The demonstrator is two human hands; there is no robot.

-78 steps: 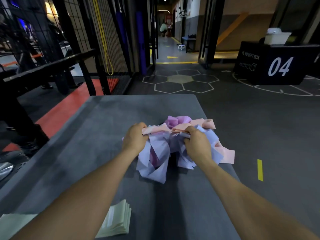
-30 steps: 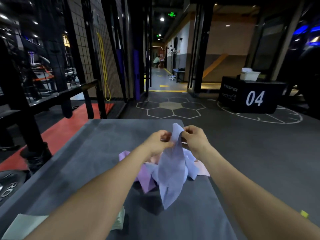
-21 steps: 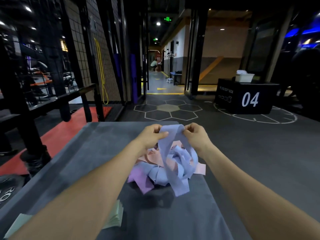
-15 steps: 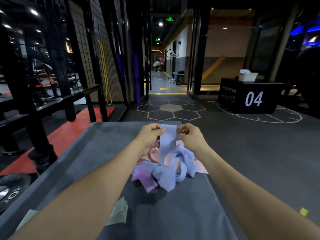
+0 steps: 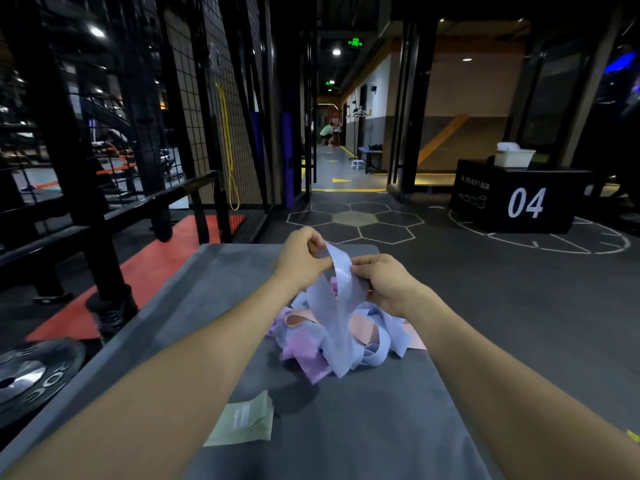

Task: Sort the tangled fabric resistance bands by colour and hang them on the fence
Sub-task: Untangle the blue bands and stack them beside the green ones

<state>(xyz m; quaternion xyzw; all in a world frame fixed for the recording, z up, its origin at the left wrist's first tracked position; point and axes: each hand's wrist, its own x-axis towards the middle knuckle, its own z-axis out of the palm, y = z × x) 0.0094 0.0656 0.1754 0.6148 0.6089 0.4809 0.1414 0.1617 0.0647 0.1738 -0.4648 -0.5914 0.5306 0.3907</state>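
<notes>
A white tub (image 5: 513, 157) sits on the black box (image 5: 519, 202) — contents unclear. Both hands pinch the lilac-blue band (image 5: 337, 306): left hand (image 5: 303, 259) at its top, right hand (image 5: 384, 280) at its edge. It trails into the tangled pile (image 5: 332, 341) on the bench (image 5: 207, 299) — directly under both grips.
</notes>
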